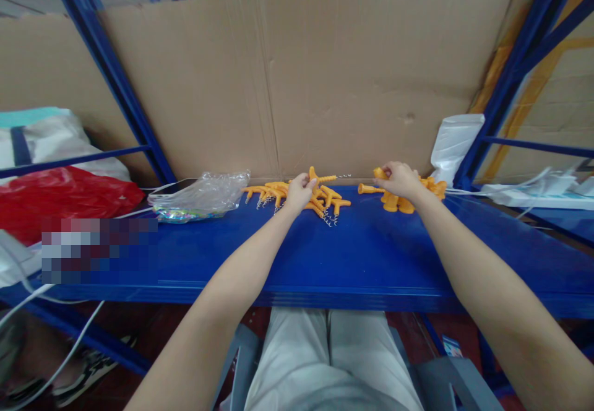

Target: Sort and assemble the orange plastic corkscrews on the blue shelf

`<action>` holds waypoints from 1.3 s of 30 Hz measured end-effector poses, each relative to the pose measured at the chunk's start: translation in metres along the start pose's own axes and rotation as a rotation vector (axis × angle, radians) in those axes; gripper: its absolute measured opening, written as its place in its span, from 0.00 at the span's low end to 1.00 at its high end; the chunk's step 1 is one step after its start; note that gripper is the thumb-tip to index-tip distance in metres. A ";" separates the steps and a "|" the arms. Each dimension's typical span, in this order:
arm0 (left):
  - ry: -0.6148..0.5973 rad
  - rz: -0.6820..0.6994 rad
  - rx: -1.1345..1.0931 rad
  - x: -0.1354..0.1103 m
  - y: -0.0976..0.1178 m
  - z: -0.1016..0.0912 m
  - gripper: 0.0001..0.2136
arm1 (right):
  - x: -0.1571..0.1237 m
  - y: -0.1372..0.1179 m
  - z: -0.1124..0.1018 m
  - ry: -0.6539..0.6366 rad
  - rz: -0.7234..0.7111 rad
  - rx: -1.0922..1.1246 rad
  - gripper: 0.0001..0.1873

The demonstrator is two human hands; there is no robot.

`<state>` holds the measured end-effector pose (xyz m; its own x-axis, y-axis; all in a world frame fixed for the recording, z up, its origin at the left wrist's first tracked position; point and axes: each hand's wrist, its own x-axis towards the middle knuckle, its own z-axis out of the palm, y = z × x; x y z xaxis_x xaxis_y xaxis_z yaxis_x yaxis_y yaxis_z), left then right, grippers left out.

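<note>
A pile of orange plastic corkscrews [278,193] with T-shaped handles and metal spirals lies at the back of the blue shelf [362,256]. My left hand [299,191] is closed on one orange corkscrew [322,179], lifted a little above the pile. My right hand [400,179] is closed on another orange piece [379,173] over a second, smaller heap of orange parts [399,203] to the right. Both forearms reach forward from the near edge.
A clear plastic bag [199,197] lies left of the pile. A white bag [455,142] leans on the blue upright at right. Brown cardboard [325,77] backs the shelf. A red bag [55,200] and white cables [515,188] sit at the sides.
</note>
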<state>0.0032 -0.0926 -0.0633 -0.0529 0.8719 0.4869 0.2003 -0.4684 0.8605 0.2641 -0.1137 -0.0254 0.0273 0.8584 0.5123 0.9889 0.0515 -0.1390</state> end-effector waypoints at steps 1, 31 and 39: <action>0.009 -0.024 -0.028 0.000 0.001 0.000 0.03 | 0.001 0.002 0.000 -0.046 0.035 0.018 0.19; 0.063 0.131 0.809 0.000 -0.024 -0.006 0.07 | -0.011 -0.008 0.017 -0.192 -0.109 -0.212 0.18; -0.004 0.135 0.898 -0.007 -0.013 -0.006 0.12 | -0.010 -0.008 0.015 -0.136 -0.104 -0.158 0.17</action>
<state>-0.0047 -0.0932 -0.0770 0.0299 0.8189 0.5732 0.8920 -0.2806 0.3544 0.2534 -0.1148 -0.0417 -0.0854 0.9141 0.3963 0.9962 0.0721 0.0485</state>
